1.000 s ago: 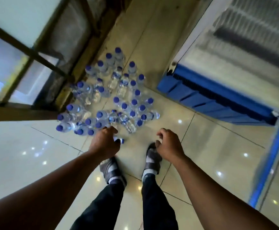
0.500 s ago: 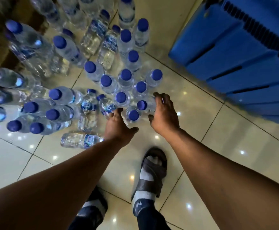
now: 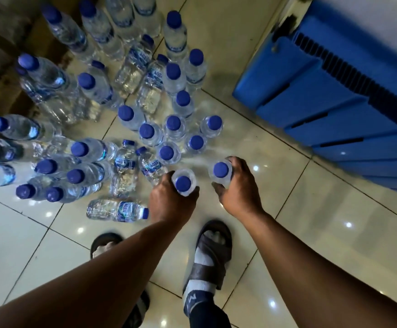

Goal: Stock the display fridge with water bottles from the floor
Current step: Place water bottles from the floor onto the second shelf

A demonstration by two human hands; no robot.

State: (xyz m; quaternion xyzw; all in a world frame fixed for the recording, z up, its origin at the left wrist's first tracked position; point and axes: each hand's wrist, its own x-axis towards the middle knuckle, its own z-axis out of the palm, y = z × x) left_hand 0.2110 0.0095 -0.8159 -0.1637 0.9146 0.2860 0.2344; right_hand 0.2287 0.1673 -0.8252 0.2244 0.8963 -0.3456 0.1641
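Note:
Several clear water bottles with blue caps (image 3: 146,131) stand crowded on the tiled floor; a few lie on their sides, one (image 3: 117,210) just left of my left wrist. My left hand (image 3: 171,200) grips an upright bottle (image 3: 183,183) at the near edge of the group. My right hand (image 3: 236,185) grips another upright bottle (image 3: 221,171) beside it. The blue louvred base of the display fridge (image 3: 329,110) is at the upper right.
My two feet in sandals and socks (image 3: 212,252) stand on the glossy tiles just behind the hands. A dark wooden frame (image 3: 6,74) borders the bottles at the upper left. Open tiled floor (image 3: 311,233) lies to the right, between me and the fridge base.
I have bent down toward the bottles. Both hands reached forward and closed round one upright bottle each at the near edge of the group.

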